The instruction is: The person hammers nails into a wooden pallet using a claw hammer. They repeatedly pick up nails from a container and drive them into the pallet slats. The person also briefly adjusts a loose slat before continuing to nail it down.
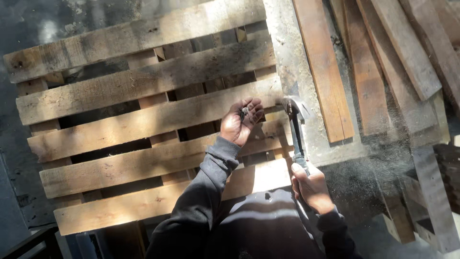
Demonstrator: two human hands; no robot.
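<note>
Pallet below; right hand grips hammer, head away.

Dark grey hooded sweatshirt, long sleeves (ribbed cuffs), bare hands.

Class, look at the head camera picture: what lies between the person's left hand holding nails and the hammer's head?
Only a bare stretch of pallet slat separates left hand from hammer head.

Packages, labels, signs, screens: 0 items in view. The head view shows only bare timber and concrete, with no printed or lit surface on anything.
</note>
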